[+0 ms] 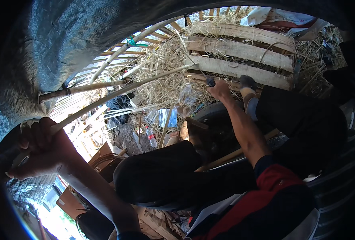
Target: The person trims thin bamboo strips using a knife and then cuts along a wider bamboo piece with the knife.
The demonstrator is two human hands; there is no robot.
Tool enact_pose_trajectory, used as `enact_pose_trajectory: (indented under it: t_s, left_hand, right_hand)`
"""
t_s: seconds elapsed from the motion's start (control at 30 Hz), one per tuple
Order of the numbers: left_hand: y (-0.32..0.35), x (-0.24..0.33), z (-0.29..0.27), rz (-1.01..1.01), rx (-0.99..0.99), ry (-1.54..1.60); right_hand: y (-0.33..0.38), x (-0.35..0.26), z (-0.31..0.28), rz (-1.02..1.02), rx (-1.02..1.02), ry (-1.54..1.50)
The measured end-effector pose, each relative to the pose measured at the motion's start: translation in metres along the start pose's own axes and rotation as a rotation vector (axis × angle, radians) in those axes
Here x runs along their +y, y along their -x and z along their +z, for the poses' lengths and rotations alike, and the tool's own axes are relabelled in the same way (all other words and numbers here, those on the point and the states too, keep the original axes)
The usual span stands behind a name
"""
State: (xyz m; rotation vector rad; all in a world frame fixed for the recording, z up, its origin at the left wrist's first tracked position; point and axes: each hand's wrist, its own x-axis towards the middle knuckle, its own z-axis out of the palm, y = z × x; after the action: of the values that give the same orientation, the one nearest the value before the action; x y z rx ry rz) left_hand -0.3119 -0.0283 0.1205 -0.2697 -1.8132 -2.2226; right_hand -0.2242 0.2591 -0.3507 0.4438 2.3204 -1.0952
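My left hand is closed round the near end of a long, slender bamboo strip, its thumb stretched out below. From there the strip rises to the right, its far end reaching the wooden slats. My right hand grips the dark handle of a knife. The knife's thin blade points up and left, meeting or crossing the strip near its far end; whether the edge touches it I cannot tell.
A slatted wooden crate or pallet stands beyond my right hand, with straw-like shavings heaped beside it. A plastic bottle lies below among scraps. A bamboo frame and a dark tarp border the left. My legs are bent underneath.
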Motion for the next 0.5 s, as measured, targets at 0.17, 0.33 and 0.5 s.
enact_pose_trajectory:
  t_s: [0.17, 0.33, 0.5]
  left_hand:
    - [-0.001, 0.001, 0.0, 0.015, 0.005, -0.042]
    - [-0.002, -0.006, -0.01, -0.004, -0.044, 0.093]
    - [0.0, 0.001, -0.007, 0.021, -0.024, 0.005]
  right_hand:
    - [0.009, -0.034, -0.004, -0.274, 0.007, -0.232]
    - [0.005, 0.024, 0.009, 0.056, -0.015, -0.156]
    - [-0.003, 0.048, 0.018, 0.078, 0.013, -0.072]
